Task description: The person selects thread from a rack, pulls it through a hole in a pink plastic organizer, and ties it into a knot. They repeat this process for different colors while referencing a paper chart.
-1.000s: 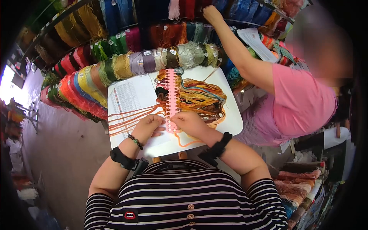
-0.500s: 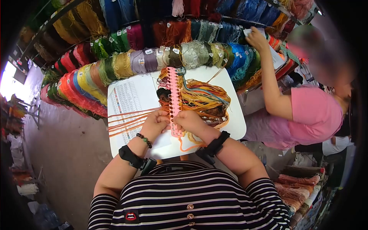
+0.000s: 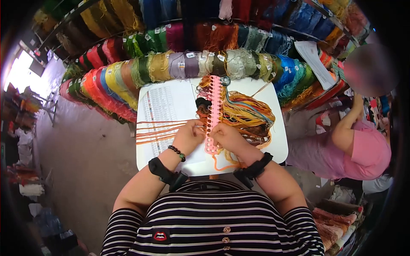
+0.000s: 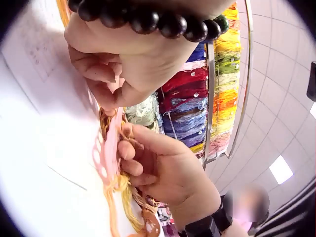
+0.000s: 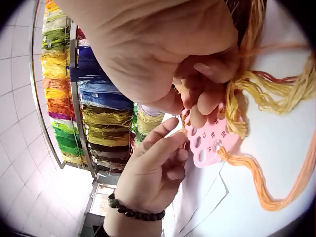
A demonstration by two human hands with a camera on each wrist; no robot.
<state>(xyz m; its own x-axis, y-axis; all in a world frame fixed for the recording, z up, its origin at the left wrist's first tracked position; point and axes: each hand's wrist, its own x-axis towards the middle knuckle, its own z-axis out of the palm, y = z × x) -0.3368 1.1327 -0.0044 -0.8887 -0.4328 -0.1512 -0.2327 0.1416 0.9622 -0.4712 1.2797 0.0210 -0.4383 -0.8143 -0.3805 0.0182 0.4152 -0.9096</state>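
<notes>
A long pink card with punched holes (image 3: 216, 100) lies upright across the white board, threads looped through its holes. My left hand (image 3: 188, 137) pinches thread at the card's left edge, where orange-brown strands (image 3: 160, 123) stretch left. At the lower right edge, my right hand (image 3: 230, 138) has thumb and forefinger closed on thread against the card; the fingertips partly hide it. Numbers and holes show on the card's end (image 5: 205, 153) in the right wrist view, with an orange thread bundle (image 5: 261, 185) through one hole. Many coloured threads (image 3: 252, 111) fan out right of the card.
A printed chart (image 3: 162, 104) lies on the left of the white board (image 3: 279, 145). Racks of labelled coloured skeins (image 3: 160, 67) curve behind it. A person in a pink top (image 3: 369, 149) is at the right, near hanging paper sheets (image 3: 316, 64).
Both hands stay at the card's lower part, while the head view has shifted so the board appears farther right. The person in pink has drawn the raised arm back from the racks.
</notes>
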